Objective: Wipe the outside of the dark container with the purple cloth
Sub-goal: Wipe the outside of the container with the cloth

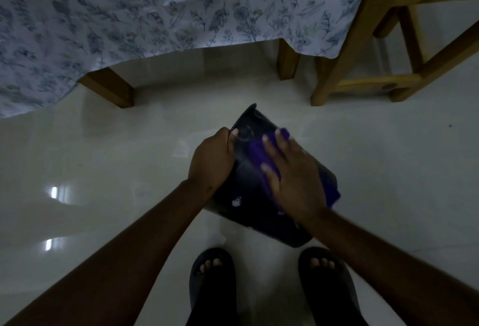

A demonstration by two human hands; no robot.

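Note:
The dark container (246,190) is tilted above the pale floor, its open rim pointing away from me. A small white mark shows on its side. My left hand (212,159) grips the container's left edge near the rim, thumb on the outside. The purple cloth (259,154) lies on the container's upper side. My right hand (290,178) lies flat on that cloth with fingers spread, pressing it against the container. Part of the cloth hangs out past my palm at the right edge.
A table draped with a floral cloth (155,9) stands ahead, its wooden legs (114,89) on the glossy floor. A wooden chair (388,66) is at the right. My two feet in dark sandals (212,273) are directly below the container.

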